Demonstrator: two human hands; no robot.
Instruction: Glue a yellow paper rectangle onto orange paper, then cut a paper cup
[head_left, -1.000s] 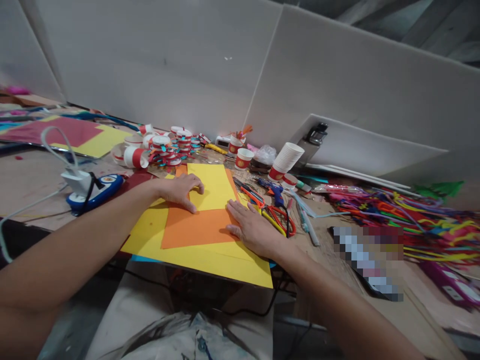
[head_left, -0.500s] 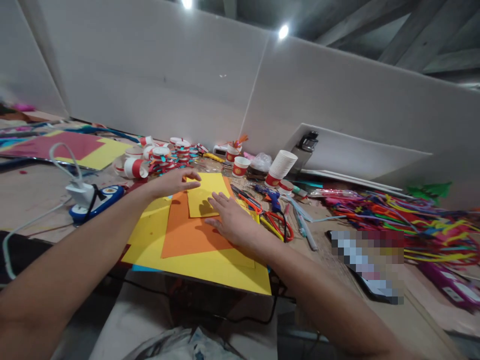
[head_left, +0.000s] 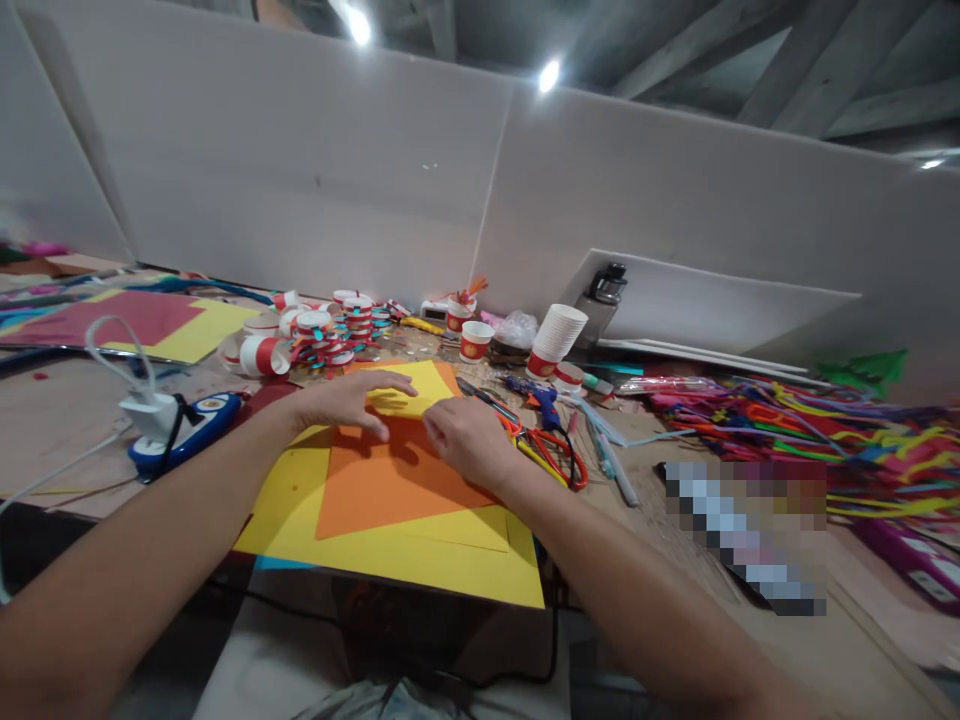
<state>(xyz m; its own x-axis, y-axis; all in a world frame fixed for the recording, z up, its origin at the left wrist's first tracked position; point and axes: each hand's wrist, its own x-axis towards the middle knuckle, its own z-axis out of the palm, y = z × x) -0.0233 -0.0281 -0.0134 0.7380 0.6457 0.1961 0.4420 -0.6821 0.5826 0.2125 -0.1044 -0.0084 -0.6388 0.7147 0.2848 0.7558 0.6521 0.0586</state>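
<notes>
A small yellow paper sheet (head_left: 429,378) lies on an orange sheet (head_left: 382,490), which rests on larger yellow paper (head_left: 289,515). My left hand (head_left: 352,402) hovers over the small sheet's left side, fingers apart and thumb pointing down toward the orange sheet. At the small sheet's lower right, my right hand (head_left: 474,445) has its fingers curled in, apparently pinching the sheet's near edge. That near edge now looks raised or bent, and the fingertips partly hide it.
Right of the papers are scissors (head_left: 551,455), a blue glue gun (head_left: 549,402) and a phone (head_left: 739,535). Stacked paper cups (head_left: 556,335) stand behind. Colourful pipe cleaners (head_left: 825,440) lie far right. A blue power strip (head_left: 187,435) with a white charger sits left.
My right hand's fingers have gone from outstretched to curled at the small yellow sheet's near edge. My left hand has come lower and nearer over the sheet, and less of the sheet shows.
</notes>
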